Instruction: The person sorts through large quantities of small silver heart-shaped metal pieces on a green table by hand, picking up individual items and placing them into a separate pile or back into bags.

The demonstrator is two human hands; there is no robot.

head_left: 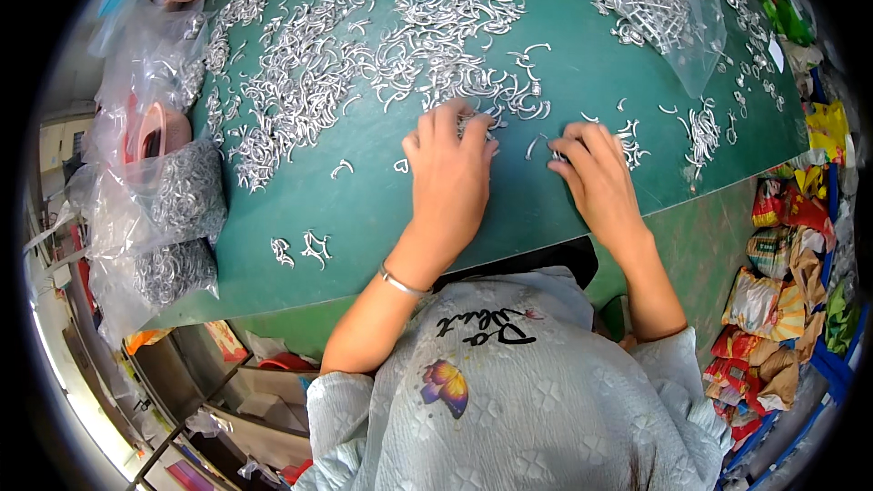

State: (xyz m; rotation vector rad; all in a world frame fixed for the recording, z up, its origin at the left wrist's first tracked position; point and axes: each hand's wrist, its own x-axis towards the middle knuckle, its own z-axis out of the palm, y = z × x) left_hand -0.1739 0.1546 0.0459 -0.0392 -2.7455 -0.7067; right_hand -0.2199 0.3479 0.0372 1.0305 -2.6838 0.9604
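Small silver curved metal pieces (300,82) lie heaped over the green tabletop (364,236). My left hand (450,164), a silver bangle (403,284) at its wrist, reaches to the near edge of the heap. Its fingers are bent and apart over several pieces, with the fingertips partly hidden. To the right, my right hand (596,173) curls its fingers low over the table, with a bit of silver metal (556,155) showing at the thumb and fingertips. A loose curved piece (533,145) lies between the hands. A heart-shaped piece (401,165) lies left of my left hand.
Clear bags of metal parts (186,195) stand along the left edge, beside a pink container (164,132). Another clear bag (668,18) lies at the far right. Small piles (702,135) sit nearer the right edge. Colourful packages (759,300) fill a shelf at right.
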